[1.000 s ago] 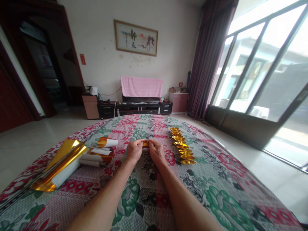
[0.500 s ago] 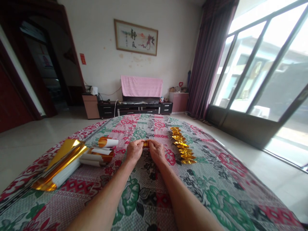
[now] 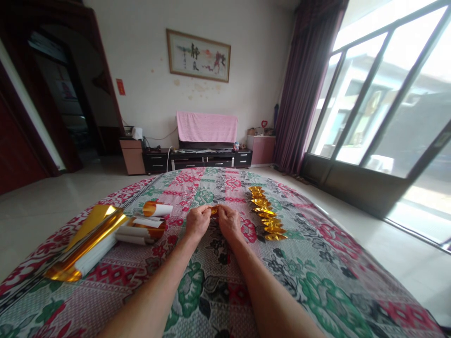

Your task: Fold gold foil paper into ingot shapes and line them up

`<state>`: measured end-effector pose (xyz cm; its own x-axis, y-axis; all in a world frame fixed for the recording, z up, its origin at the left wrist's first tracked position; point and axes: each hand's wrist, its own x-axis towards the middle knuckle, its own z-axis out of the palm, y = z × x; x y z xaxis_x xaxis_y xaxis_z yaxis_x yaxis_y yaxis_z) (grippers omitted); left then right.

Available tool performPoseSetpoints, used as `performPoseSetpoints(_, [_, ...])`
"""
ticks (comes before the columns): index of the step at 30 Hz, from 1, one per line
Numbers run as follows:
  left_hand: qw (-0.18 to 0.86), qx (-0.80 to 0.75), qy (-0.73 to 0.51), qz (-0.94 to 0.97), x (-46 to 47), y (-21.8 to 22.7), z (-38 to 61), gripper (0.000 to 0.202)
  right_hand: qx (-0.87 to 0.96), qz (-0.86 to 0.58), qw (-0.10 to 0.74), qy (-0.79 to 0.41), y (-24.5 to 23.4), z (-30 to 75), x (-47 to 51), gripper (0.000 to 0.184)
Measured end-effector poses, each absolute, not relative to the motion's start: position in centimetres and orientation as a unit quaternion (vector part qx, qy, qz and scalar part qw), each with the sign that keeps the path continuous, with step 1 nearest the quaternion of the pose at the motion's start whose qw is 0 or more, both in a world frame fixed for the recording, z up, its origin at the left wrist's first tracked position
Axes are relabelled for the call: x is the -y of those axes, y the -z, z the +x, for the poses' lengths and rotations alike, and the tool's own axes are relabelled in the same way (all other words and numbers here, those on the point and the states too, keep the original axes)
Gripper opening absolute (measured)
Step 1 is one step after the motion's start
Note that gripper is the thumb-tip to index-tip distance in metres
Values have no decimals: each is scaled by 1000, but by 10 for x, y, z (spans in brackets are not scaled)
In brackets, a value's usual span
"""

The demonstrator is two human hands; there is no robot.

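Left hand (image 3: pixel 198 220), right hand (image 3: pixel 229 221) clamped on opposite ends of gold foil piece (image 3: pixel 214 211).

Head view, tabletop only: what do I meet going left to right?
Long gold-and-white sheets → smaller curled sheets → left hand → small gold piece → right hand → row of folded gold pieces.
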<state>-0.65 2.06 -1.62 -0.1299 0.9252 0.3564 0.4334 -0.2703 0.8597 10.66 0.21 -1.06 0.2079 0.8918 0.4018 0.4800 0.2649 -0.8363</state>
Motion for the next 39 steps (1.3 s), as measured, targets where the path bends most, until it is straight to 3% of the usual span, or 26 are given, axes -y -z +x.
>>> performPoseSetpoints(20, [234,-567,-530,585,-18,4,-12,36,605,-585,506,-191,6,103,1,26])
performPoseSetpoints(27, [314,-520,-548,574,-16,9,-4,50,558,-563,553,-257,12,105,-8,27])
performPoseSetpoints(34, [295,-536,-538,580,-16,9,-2,25,528,-541,580,-305,13,105,-10,25])
performPoseSetpoints(39, [281,-549,-540,573,-15,6,-3,25,550,-544,555,-306,9,103,-5,23])
